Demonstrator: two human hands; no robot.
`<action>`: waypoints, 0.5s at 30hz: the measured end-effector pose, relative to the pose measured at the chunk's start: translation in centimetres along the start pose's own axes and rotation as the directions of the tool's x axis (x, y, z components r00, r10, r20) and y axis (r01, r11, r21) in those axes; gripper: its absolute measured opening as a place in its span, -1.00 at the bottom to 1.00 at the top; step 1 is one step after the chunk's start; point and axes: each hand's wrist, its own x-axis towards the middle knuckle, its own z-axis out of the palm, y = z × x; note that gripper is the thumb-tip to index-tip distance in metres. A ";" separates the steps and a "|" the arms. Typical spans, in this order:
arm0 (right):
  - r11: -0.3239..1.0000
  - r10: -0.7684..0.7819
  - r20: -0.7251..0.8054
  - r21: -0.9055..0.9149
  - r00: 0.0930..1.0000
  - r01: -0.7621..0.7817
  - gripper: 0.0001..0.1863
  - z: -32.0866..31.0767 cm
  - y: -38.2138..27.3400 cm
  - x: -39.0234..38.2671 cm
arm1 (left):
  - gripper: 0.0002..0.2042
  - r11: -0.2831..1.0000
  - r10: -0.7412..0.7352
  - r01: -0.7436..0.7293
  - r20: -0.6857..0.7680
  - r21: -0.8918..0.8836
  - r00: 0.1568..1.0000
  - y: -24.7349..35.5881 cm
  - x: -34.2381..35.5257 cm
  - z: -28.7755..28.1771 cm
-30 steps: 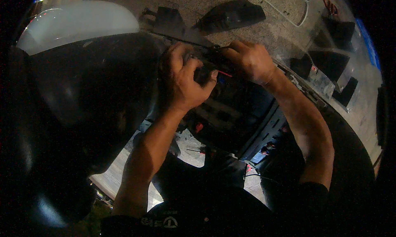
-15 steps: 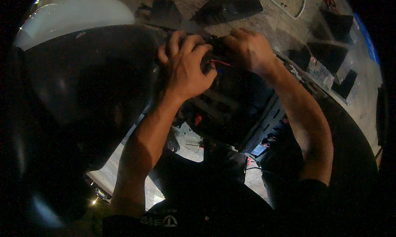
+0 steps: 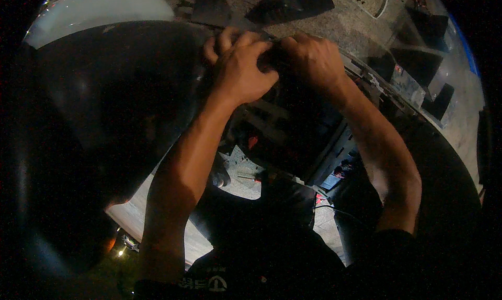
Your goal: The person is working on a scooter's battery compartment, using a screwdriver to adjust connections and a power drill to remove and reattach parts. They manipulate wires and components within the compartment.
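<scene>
My left hand (image 3: 241, 67) is bent over the top of a dark unit, its fingers curled and its thumb apart. Just to its right, my right hand (image 3: 314, 59) is closed, knuckles up, at the same dark edge. Whatever lies between the fingertips is in deep shadow, so I cannot make out what either hand grips. Below the hands opens a dark cavity (image 3: 293, 125) with a small red part (image 3: 253, 142) inside. Beside the left hand rises a large, smooth, dark curved panel (image 3: 130, 85).
A white rounded shape (image 3: 104, 10) stands beyond the panel. On the speckled floor (image 3: 361, 31) at the back lie dark pieces, among them a curved black one (image 3: 293, 4). A long edge strip (image 3: 376, 83) runs along the right. Tools with red parts (image 3: 342, 169) sit low inside.
Both hands have shifted slightly, the right one a little to the left, closer to the left hand. The red wire seen between them before no longer shows. The view has tilted a little.
</scene>
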 end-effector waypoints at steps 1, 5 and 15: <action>1.000 0.012 0.006 0.004 1.000 -0.012 -0.82 0.0 0.0 0.0 | -0.52 1.000 -0.003 0.003 0.007 -0.002 1.000 0.0 0.1 -0.1; 0.999 0.053 0.084 -0.017 0.995 -0.051 -0.80 -0.8 -0.8 0.1 | -0.53 1.000 -0.001 0.001 0.000 -0.029 1.000 -0.4 0.0 0.2; 0.990 0.138 0.231 -0.018 0.963 -0.137 -0.74 -1.9 -1.4 0.4 | -0.54 0.999 -0.004 0.003 -0.012 -0.039 1.000 -0.1 -0.1 0.1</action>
